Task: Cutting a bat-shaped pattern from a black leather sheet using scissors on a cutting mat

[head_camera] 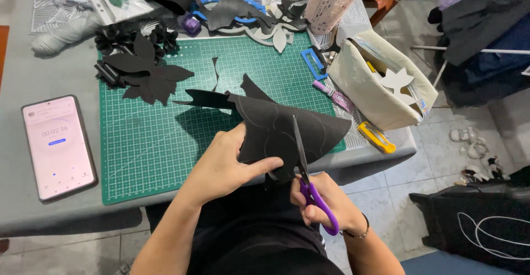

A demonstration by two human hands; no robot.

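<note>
My left hand (226, 167) pinches the near edge of a black sheet (287, 128) with faint drawn outlines, held above the front edge of a green cutting mat (154, 142). In my right hand (326, 200) are purple-handled scissors (309, 181); their blades point away from me and lie across the sheet's lower part. A long pointed strip of the sheet trails left over the mat.
A phone (58, 145) with a lit screen lies left of the mat. Black cut-out leaf shapes (146, 73) sit at the mat's far left. A cream pouch (381, 84), yellow cutter (376, 137), pink pen cup (328, 4) and blue frame (313, 63) crowd the right side.
</note>
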